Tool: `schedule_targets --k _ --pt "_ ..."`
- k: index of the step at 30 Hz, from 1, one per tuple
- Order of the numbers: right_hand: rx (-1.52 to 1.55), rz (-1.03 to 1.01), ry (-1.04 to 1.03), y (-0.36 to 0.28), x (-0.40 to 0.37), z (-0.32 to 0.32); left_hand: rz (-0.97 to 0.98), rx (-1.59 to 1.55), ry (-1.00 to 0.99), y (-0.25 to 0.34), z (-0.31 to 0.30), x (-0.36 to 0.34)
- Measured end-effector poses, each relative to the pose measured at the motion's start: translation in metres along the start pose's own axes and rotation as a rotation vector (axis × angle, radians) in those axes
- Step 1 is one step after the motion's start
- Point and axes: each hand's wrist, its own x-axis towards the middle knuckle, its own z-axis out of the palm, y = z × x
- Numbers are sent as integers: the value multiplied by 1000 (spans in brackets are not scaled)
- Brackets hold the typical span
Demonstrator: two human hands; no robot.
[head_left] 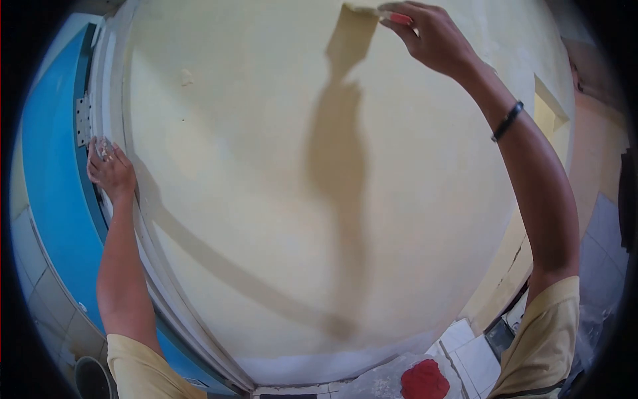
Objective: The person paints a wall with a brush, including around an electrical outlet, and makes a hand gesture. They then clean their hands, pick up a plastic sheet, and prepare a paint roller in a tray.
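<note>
Red plastic, or what looks like it, shows in the closed fingers of the right hand (pixel 438 41): the handle of a flat tool (pixel 401 18), pinched between thumb and fingers high on the pale yellow wall (pixel 266 133). Its thin edge reaches out past the fingertips, at or very near the wall; so close to the edge of view, I can't fairly say whether it touches all along. The left hand (pixel 111 169) is part-open, fingers spread and bent, pale smears on them, leaning on the white door frame (pixel 114 80) just below the hinge (pixel 82 122), with no tool in it. The blue door (pixel 56 166) stands just beyond those fingertips.

That left hand seems the one most at risk: if the door swings, knocked by an arm or pushed from behind, the fingers could be nipped at the hinge side. Up at the right hand, a tilted edge or uneven pressure could score the wall, and the high reach might let the pinched handle twist. The arm's shadow (pixel 339 146) falls right below the tool and could hide a small ridge. Far below the right fingers, a red lump (pixel 425 380) sits on a crumpled plastic sheet (pixel 372 384), which could slide underfoot if stepped on.
</note>
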Motion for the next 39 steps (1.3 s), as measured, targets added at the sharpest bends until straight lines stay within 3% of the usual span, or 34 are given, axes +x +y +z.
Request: schedule_targets --k 1,4,7,10,13,16,20,24,27,31,34,35,38,39 --pt "-31 86 -107 -4 -1 -5 5 -7 3 2 -4 1" --pt "291 146 -37 2 -2 -8 -2 6 -4 3 -6 0" --pt "127 32 160 19 11 -9 -13 -15 -3 4 -8 2" --pt "-140 114 189 25 27 -13 -12 -32 -10 6 -12 2" --pt "-184 130 207 41 24 14 -18 -34 -8 7 -13 3" --pt "-201 -157 123 19 6 41 -9 -36 3 4 -9 1" --pt "-120 -209 42 -17 -13 48 -13 -56 14 4 -8 1" --pt "157 -141 263 -27 -8 28 -13 -56 9 5 -12 1" --pt "62 -101 427 -1 6 22 -11 -61 10 7 -14 1" --pt "-167 123 293 24 18 28 -21 -81 6 8 -17 2" --pt "-179 -10 104 14 7 50 -15 -91 7 7 -17 2" --pt "-210 -91 123 6 4 57 -12 -92 8 7 -16 2" --pt "-77 -59 103 -18 -1 46 -23 -84 -9 6 -14 1" --pt "83 -48 185 -17 0 44 -24 -87 -5 6 -14 1"
